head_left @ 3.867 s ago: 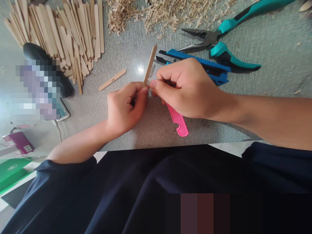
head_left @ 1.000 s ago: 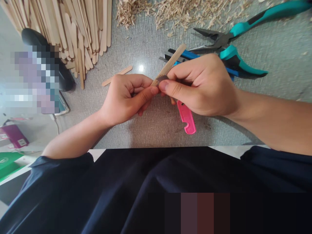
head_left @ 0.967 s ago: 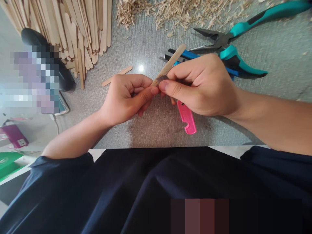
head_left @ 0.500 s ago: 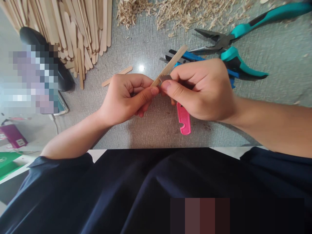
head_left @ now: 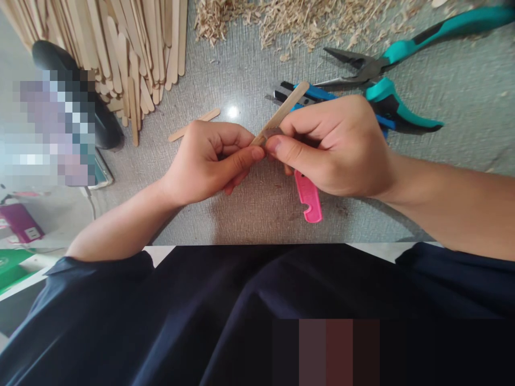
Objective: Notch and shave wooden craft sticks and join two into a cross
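Note:
My left hand (head_left: 217, 158) is closed, pinching the lower end of a flat wooden craft stick (head_left: 284, 112) between thumb and fingers. The stick slants up to the right, its rounded end free. Closed beside it, my right hand (head_left: 333, 147) has its thumb on a small grey-brown piece (head_left: 274, 132) that touches the stick. A notched pink handle (head_left: 309, 201) sticks out below the right hand; its upper part is hidden by the fingers. Whether the grey-brown piece belongs to the pink handle I cannot tell. Another craft stick (head_left: 195, 125) lies behind my left hand.
Many craft sticks (head_left: 108, 48) are heaped at the back left beside a black object (head_left: 64, 80) and a phone. Wood shavings (head_left: 306, 21) cover the back. Teal-handled pliers (head_left: 374, 69) and a blue cutter (head_left: 322, 92) lie behind my right hand. A purple adapter (head_left: 20, 222) is far left.
The pink handle's lower end has swung slightly to the right. The stick's free end is slightly lower. Both hands have kept nearly the same place and grip.

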Tool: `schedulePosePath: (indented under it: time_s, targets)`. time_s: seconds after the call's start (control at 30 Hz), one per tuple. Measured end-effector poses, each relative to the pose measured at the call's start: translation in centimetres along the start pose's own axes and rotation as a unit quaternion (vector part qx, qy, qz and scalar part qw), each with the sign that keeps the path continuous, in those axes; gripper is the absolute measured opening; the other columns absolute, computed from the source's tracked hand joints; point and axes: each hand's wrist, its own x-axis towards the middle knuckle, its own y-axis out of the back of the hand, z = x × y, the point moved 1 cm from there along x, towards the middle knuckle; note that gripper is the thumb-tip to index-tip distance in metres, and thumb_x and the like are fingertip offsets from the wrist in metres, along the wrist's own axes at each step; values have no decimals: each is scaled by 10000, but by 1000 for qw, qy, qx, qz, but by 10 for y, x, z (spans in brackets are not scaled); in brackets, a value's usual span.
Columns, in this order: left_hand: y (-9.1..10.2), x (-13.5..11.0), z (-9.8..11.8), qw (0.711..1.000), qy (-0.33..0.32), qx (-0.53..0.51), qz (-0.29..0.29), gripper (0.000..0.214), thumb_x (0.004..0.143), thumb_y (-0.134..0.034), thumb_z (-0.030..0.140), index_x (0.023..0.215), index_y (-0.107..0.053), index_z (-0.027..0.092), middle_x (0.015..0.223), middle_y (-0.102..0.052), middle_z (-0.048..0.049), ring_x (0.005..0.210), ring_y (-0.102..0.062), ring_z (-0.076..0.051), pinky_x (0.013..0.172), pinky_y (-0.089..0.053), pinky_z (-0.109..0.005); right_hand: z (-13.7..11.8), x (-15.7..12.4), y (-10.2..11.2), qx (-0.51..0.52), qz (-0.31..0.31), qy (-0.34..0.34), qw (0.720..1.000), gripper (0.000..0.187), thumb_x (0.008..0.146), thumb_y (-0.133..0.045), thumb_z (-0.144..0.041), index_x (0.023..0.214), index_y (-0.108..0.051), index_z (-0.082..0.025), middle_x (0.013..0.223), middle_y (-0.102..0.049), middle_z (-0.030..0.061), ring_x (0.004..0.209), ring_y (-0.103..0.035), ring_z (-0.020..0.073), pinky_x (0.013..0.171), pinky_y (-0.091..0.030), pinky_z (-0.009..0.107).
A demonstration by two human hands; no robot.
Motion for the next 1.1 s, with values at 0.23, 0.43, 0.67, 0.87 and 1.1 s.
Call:
schedulePosePath:
  time_s: [0.23, 0.43, 0.67, 0.87, 1.1]
  targets:
    - [1, 1, 1, 1000, 6, -26, -11, 563, 1031, -828, 706, 837, -698, 193, 551, -576, 51, 412, -518, -58, 385, -361, -212, -2, 1, 3, 24, -12, -15, 1000, 523, 1098, -800, -287, 638, -562, -218, 575, -611, -40, 547, -509, 85, 533, -341, 299]
    - [0, 0, 4, 998, 8, -54, 6, 526, 1014, -866, 671, 855, -716, 193, 561, -623, 46, 409, -538, -59, 367, -368, -207, -3, -3, 2, 58, 12, -31, 998, 497, 1079, -814, -272, 656, -557, -221, 573, -591, -43, 530, -490, 85, 517, -323, 302]
    - [0, 0, 3, 999, -1, -33, 4, 522, 1044, -837, 664, 857, -683, 201, 558, -635, 41, 408, -549, -69, 365, -371, -209, -2, -5, -2, 29, 27, -26, 999, 556, 1097, -808, -346, 641, -509, -238, 557, -532, -52, 517, -404, 95, 506, -274, 334]
    - [-1, 0, 4, 1000, 6, -2, 0, 497, 1085, -814, 576, 810, -628, 206, 554, -616, 49, 406, -537, -63, 382, -380, -196, -4, -1, 1, -1, -1, -26, 1000, 598, 1110, -801, -356, 616, -489, -226, 556, -534, -42, 560, -424, 94, 555, -302, 332]
    - [1, 0, 2, 1000, 14, -22, -9, 464, 1062, -838, 586, 854, -691, 198, 561, -609, 52, 399, -532, -63, 373, -383, -192, -3, 0, 4, 41, -37, -43, 998, 497, 1102, -815, -361, 674, -610, -214, 576, -612, -44, 520, -475, 73, 495, -294, 307]
